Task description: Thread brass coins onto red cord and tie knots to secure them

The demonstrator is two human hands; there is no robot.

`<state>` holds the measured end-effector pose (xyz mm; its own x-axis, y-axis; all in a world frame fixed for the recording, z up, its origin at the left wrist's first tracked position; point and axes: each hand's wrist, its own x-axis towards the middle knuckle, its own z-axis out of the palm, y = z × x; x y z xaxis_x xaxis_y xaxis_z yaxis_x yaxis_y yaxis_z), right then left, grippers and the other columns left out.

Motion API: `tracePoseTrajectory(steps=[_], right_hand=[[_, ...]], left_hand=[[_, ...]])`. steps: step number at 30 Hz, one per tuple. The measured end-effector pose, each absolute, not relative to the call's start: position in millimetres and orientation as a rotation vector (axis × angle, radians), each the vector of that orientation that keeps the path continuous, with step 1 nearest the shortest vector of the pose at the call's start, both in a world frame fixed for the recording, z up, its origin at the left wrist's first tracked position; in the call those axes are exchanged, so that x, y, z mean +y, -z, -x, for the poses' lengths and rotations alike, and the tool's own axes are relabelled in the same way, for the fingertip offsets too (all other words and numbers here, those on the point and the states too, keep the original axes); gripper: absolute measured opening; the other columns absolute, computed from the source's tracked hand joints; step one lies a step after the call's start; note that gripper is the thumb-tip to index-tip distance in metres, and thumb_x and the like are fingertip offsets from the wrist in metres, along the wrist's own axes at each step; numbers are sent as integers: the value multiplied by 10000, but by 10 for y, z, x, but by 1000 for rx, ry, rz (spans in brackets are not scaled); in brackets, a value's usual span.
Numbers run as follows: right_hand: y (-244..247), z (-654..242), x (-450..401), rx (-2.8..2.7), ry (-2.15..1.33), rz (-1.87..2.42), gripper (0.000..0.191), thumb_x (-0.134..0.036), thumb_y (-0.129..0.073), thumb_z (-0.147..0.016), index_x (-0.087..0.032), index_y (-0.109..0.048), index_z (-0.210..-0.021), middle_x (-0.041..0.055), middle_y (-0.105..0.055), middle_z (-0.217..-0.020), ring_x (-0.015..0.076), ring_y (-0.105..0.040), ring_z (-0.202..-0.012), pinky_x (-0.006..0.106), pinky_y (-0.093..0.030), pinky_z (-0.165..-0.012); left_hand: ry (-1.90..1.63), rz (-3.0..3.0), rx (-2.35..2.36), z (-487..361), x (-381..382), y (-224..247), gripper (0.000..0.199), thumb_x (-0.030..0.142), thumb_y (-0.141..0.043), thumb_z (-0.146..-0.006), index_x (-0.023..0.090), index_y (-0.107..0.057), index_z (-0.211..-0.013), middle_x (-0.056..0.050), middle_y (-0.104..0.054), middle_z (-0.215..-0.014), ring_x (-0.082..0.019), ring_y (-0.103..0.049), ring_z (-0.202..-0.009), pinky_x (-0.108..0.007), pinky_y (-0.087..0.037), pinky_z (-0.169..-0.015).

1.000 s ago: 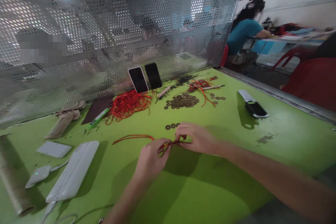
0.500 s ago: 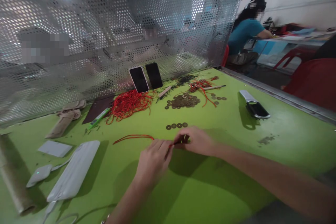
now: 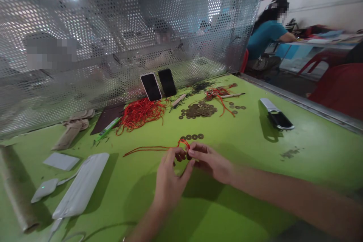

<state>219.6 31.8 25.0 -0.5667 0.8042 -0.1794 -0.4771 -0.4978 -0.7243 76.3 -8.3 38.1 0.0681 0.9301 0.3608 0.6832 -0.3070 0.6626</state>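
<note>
In the head view, my right hand (image 3: 211,162) pinches a small dark holed coin (image 3: 188,155) between thumb and fingers. A red cord (image 3: 153,148) runs to this coin, makes a small loop above it, and trails left as two strands on the table. My left hand (image 3: 170,176) is beside it, fingers curled at the cord and thumb near the coin; its exact grip is partly hidden. A short row of holed coins (image 3: 194,137) lies just beyond my hands. Farther back is a pile of the same coins (image 3: 200,109).
Behind lie a tangle of red cord (image 3: 141,113), two phones (image 3: 151,87) against a perforated metal screen (image 3: 113,45), and knotted red pieces (image 3: 218,93). A silver-and-black tool (image 3: 276,115) lies right. A white power bank (image 3: 82,185) and cardboard tube (image 3: 17,193) lie left. A person (image 3: 268,34) sits beyond.
The cord has risen into a loop above my fingers. My left hand has turned, with its thumb and fingers farther apart, and the right fingers have shifted around the coin.
</note>
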Motion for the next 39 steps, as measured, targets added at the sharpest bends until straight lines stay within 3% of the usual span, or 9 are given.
tracePoseTrajectory(steps=[4,8,17,29,39], right_hand=[[-250,-2179,276,-709,-2126,657,184,-232,-780,-625,-173,-631,-715,-28,-602,-742,95,-556,-740,239,-413,-739],[-253,-2168,266,-705,-2111,697,208,-244,-800,-586,-182,-627,-684,-39,-590,-682,90,-536,-678,229,-385,-680],[-266,-2162,242,-725,-2060,744,202,-251,-790,-603,-195,-631,-716,-38,-586,-719,93,-511,-717,213,-352,-650],[-265,-2149,220,-703,-2033,846,262,-272,-810,-560,-212,-628,-738,-19,-587,-791,120,-534,-757,240,-408,-675],[-313,-2379,562,-705,-1887,697,192,-294,-769,-641,-211,-643,-760,-50,-585,-704,52,-515,-609,191,-425,-596]], left_hand=[[-1051,-1689,1506,-788,-85,-351,164,284,-566,-804,209,-577,-950,-13,-655,-844,-155,-603,-744,-271,-476,-656],[-1130,-1550,1464,-788,-113,-325,104,273,-573,-799,195,-630,-838,-17,-672,-783,-151,-616,-715,-264,-487,-659],[-1234,-1443,1466,-789,-110,-290,121,268,-615,-772,180,-637,-853,-41,-686,-828,-162,-643,-747,-284,-532,-703],[-1228,-1522,1466,-777,-127,-335,85,233,-609,-771,185,-621,-839,-34,-672,-811,-144,-627,-686,-272,-535,-632],[-1185,-1471,1489,-724,-99,-394,109,272,-622,-767,174,-626,-815,-21,-662,-742,-136,-617,-671,-262,-525,-633]])
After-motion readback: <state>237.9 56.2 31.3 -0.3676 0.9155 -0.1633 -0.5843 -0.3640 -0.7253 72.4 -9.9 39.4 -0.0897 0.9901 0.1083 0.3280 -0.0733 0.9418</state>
